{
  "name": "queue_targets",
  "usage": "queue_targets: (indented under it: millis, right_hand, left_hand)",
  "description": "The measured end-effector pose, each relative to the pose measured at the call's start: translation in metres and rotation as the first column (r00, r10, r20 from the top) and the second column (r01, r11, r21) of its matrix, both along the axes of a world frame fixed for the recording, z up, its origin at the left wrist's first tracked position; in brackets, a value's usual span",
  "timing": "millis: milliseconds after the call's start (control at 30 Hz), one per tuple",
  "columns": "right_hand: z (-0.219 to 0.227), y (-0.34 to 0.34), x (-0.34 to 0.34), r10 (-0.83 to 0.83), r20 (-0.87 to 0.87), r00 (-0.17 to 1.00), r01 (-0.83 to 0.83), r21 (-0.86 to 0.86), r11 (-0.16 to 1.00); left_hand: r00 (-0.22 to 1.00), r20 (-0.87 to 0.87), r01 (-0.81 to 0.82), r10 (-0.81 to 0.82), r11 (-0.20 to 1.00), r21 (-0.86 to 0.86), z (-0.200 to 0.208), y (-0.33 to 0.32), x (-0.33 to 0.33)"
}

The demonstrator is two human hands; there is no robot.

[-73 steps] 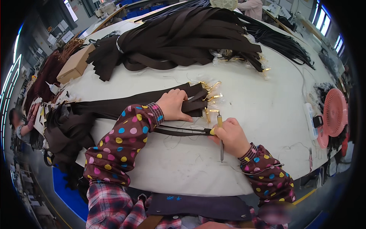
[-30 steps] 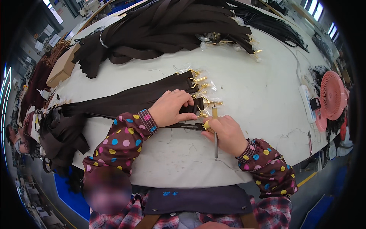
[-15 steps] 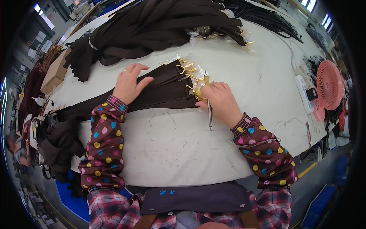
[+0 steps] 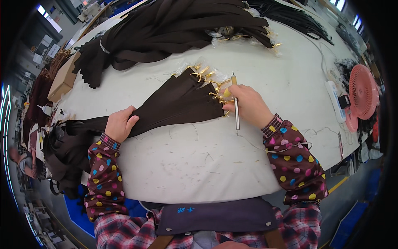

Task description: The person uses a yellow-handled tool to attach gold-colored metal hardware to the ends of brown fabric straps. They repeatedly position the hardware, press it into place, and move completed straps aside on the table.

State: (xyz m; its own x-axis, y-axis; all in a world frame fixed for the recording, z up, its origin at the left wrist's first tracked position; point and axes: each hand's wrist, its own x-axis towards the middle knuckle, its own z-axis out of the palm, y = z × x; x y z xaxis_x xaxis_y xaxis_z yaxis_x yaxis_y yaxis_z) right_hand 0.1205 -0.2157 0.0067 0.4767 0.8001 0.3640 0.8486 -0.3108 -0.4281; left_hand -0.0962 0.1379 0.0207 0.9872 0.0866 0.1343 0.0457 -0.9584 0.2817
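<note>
At the middle of the frame, a bundle of flat, dark brown fabric straps [image 4: 178, 101] is lying on the broad white table [image 4: 186, 166], narrowing toward the left and fanning out toward the right; at its right end, bent gold-coloured metal hooks [image 4: 213, 95] are showing among clear plastic wrappers [image 4: 222, 78]. Half a second ago the left hand [image 4: 120, 123] was lifting off the straps with thumb and fingers spread; now, left of centre, it is closing around the bundle's narrower part, thumb lying along the upper side; the right hand [image 4: 250, 103] is staying by the hooks, its fingers bending around a slim, pen-like tool with a silver metal shaft [image 4: 236, 114]; whether its fingertips are also pinching a hook or a strap end, I cannot tell. The lower straps, which were trailing apart at first, are now lying with the rest; judging by this, the bundle is being gathered and steadied from both ends, its hook ends sitting unevenly in a slanting row; at the top of the frame, a larger heap of dark brown straps [image 4: 166, 37] is lying apart, neither hand touching it.
</note>
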Motion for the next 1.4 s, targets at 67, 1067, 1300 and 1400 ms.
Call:
queue_targets:
  millis: [67,1067,1300,1400]
  right_hand:
    - [-0.002,-0.002,-0.001,0.027,0.051,0.998,-0.032,0.100,0.995]
    - [0.001,-0.025,-0.035,-0.169,-0.029,0.985,0.168,0.347,0.923]
    - [0.003,-0.047,-0.034,-0.165,-0.111,0.980,0.191,0.292,0.937]
    - [0.008,-0.028,-0.037,-0.013,-0.072,0.997,0.030,0.240,0.970]
  left_hand:
    - [0.996,0.082,-0.040,0.039,0.999,0.010,-0.001,-0.002,-0.001]
    - [0.198,0.876,0.817,-0.441,0.567,0.101,0.088,-0.227,-0.001]
    - [0.893,0.440,0.009,-0.094,0.981,0.192,0.027,-0.091,0.070]
    - [0.948,0.300,-0.174,0.104,0.961,0.216,-0.027,0.004,0.050]
